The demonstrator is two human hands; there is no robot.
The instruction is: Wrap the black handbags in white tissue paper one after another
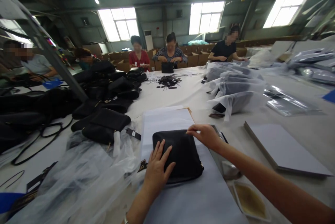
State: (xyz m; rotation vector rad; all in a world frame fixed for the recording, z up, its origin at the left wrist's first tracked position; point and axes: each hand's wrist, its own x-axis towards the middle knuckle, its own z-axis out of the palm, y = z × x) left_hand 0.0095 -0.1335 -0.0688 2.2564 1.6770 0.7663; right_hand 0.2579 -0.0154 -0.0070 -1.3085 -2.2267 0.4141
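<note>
A black handbag [180,157] lies flat in front of me on white paper sheets [167,117]. Its surface looks smooth, and a small metal fitting shows at its lower right corner. My left hand [158,166] rests on the bag's left part with fingers spread. At the top right corner of the bag, the fingers of my right hand [205,135] are pinched together on its edge. Just left of my left hand a dark tag with gold lettering [142,165] sticks out.
Black bags [106,124] are heaped at the left beside crumpled clear wrapping [86,171]. White-wrapped bags [232,84] pile up at the right, near a stack of white boards [285,149]. A shallow dish [250,199] stands by my right forearm. Several people work across the table.
</note>
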